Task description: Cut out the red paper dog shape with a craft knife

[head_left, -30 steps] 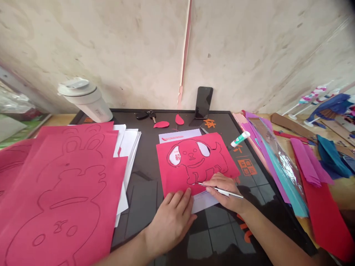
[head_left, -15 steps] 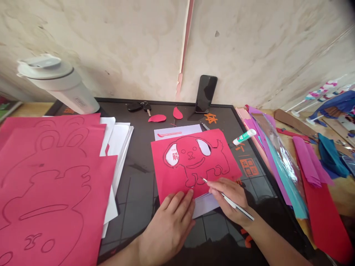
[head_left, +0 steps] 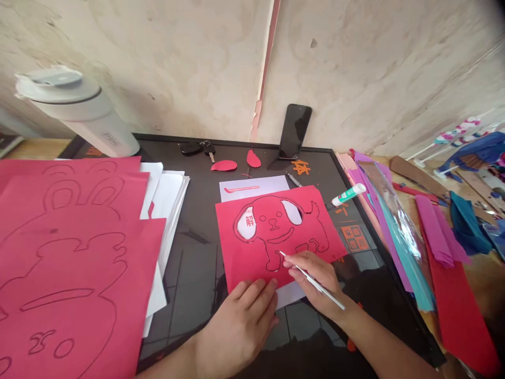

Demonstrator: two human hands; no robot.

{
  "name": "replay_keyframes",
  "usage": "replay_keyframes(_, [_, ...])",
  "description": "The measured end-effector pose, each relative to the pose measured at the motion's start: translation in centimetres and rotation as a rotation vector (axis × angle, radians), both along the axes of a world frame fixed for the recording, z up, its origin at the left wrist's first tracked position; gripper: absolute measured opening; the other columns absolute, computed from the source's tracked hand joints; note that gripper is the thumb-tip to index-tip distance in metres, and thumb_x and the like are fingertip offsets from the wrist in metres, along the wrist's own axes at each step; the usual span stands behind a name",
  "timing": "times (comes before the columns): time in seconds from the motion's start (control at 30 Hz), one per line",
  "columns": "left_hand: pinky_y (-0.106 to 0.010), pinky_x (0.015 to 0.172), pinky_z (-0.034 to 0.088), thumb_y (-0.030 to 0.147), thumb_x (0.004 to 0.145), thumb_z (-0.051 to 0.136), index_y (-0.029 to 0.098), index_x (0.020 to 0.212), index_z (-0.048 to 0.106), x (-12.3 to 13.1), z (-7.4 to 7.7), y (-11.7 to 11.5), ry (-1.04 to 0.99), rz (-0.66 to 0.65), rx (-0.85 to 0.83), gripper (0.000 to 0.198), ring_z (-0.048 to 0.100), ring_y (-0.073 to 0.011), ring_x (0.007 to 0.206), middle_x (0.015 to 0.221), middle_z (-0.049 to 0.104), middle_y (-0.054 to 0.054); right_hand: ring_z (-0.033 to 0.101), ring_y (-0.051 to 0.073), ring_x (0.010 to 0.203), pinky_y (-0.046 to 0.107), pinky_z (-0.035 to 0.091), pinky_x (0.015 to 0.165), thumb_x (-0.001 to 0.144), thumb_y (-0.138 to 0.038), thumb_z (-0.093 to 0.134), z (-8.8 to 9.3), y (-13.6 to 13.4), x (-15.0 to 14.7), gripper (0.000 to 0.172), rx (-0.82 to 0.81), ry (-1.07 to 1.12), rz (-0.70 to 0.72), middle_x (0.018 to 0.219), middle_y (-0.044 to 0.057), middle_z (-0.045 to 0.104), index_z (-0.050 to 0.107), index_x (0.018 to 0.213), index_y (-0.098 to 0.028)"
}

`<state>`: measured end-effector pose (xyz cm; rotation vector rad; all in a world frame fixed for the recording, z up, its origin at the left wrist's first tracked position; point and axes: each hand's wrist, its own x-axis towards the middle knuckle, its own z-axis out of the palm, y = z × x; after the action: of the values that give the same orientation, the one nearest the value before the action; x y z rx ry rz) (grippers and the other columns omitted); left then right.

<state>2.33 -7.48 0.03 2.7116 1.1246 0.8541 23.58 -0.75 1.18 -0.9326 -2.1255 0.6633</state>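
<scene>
A sheet of red paper (head_left: 248,258) with a dog outline drawn on it lies at a slant on the dark tabletop. Both of the dog's ears are cut out, showing white beneath. Under it, a white printed sheet (head_left: 272,182) sticks out at the top and bottom. My left hand (head_left: 244,321) rests flat on the red paper's lower edge, fingers stretched out. My right hand (head_left: 315,279) pinches a slim silver craft knife (head_left: 321,288), its tip at the dog's front legs. The tip is too small to see exactly.
Two red cut-out pieces (head_left: 224,166), keys (head_left: 197,148) and a leaning phone (head_left: 295,131) are at the back. A glue stick (head_left: 349,195) lies right of the sheet. More drawn red sheets (head_left: 79,263) and a white tumbler (head_left: 87,113) occupy the left; coloured papers (head_left: 398,231) the right.
My right hand has moved slightly left with the craft knife, its tip shifting left and a little up along the dog's front legs. My left hand stays on the paper.
</scene>
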Motion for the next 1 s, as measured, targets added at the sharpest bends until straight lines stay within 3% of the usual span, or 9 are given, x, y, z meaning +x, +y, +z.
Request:
replay_keyframes(0.1, [-0.040,0.087,0.047,0.019,0.097,0.052,0.013,0.108,0.065,-0.4,0.5,0.3,-0.107,0.025,-0.011,0.019,0.060,-0.0251,0.100,0.111,0.068,-0.010,0.069,0.019,0.081,0.035,0.056,0.075,0.092,-0.013,0.059,0.1,0.0,-0.1,0.030,0.132,-0.043,0.065,0.093,0.007,0.075,0.064,0.121,-0.022])
replay_keyframes(0.2, [-0.044,0.092,0.047,0.018,0.095,0.054,0.015,0.116,0.059,-1.3,0.8,1.0,-0.277,0.218,-0.101,0.022,0.056,-0.0266,0.108,0.114,0.062,-0.012,0.070,0.021,0.090,0.038,0.057,0.078,0.094,-0.012,0.055,-0.1,0.1,-0.3,0.035,0.225,-0.072,-0.005,0.103,0.009,0.075,0.062,0.127,-0.023])
replay_keyframes(0.3, [-0.055,0.106,0.039,0.027,0.093,0.059,0.017,0.137,0.042,-1.9,0.5,1.7,-0.502,0.503,-0.317,0.048,0.040,-0.0326,0.133,0.141,0.041,-0.020,0.068,0.024,0.107,0.042,0.056,0.089,0.096,-0.013,0.050,-0.7,0.2,-0.3,0.035,0.230,-0.117,-0.102,0.116,0.011,0.072,0.061,0.127,-0.024])
replay_keyframes(0.37, [-0.058,0.113,0.032,0.035,0.093,0.059,0.022,0.147,0.026,-2.0,0.4,1.9,-0.740,0.579,-0.532,0.065,0.027,-0.0335,0.145,0.154,0.025,-0.019,0.064,0.026,0.116,0.047,0.053,0.098,0.097,-0.015,0.049,-1.1,0.2,-0.4,0.030,0.205,-0.152,-0.120,0.120,0.010,0.071,0.062,0.123,-0.024])
replay_keyframes(0.5, [-0.049,0.113,0.037,0.042,0.089,0.062,0.029,0.148,0.024,-1.6,1.9,2.2,-1.260,0.602,-0.919,0.072,0.028,-0.0302,0.147,0.160,0.023,-0.013,0.059,0.027,0.125,0.056,0.044,0.108,0.099,-0.021,0.047,-1.4,0.1,-0.3,0.026,0.103,-0.175,-0.121,0.124,0.011,0.069,0.058,0.122,-0.023])
replay_keyframes(0.6, [-0.045,0.110,0.043,0.040,0.080,0.074,0.030,0.145,0.032,-1.3,3.8,2.4,-1.458,0.617,-0.966,0.078,0.032,-0.0297,0.145,0.159,0.029,-0.011,0.057,0.026,0.128,0.055,0.042,0.112,0.100,-0.027,0.046,-1.2,0.1,-0.3,0.027,0.027,-0.132,-0.120,0.127,0.011,0.067,0.055,0.125,-0.023])
replay_keyframes(0.73, [-0.045,0.107,0.046,0.037,0.074,0.082,0.024,0.139,0.047,-0.9,5.2,2.6,-1.556,0.396,-1.192,0.075,0.047,-0.0323,0.135,0.146,0.051,-0.012,0.054,0.026,0.132,0.052,0.039,0.114,0.101,-0.033,0.044,-0.7,0.0,-0.2,0.033,-0.035,-0.085,-0.103,0.133,0.012,0.064,0.051,0.131,-0.022])
replay_keyframes(0.83, [-0.045,0.105,0.048,0.030,0.073,0.083,0.016,0.130,0.059,-1.0,4.8,2.8,-1.540,0.258,-1.433,0.063,0.059,-0.0340,0.123,0.131,0.064,-0.015,0.053,0.026,0.133,0.053,0.036,0.115,0.102,-0.038,0.041,-0.1,0.0,-0.2,0.035,-0.060,-0.087,-0.029,0.134,0.012,0.064,0.049,0.132,-0.023])
replay_keyframes(1.0, [-0.042,0.100,0.052,0.022,0.073,0.081,0.010,0.122,0.065,-1.5,3.1,3.4,-1.641,0.404,-1.560,0.053,0.065,-0.0327,0.114,0.118,0.071,-0.015,0.049,0.026,0.136,0.055,0.029,0.118,0.102,-0.043,0.038,0.1,0.2,0.0,0.032,-0.080,-0.109,0.121,0.133,0.013,0.065,0.049,0.124,-0.024])
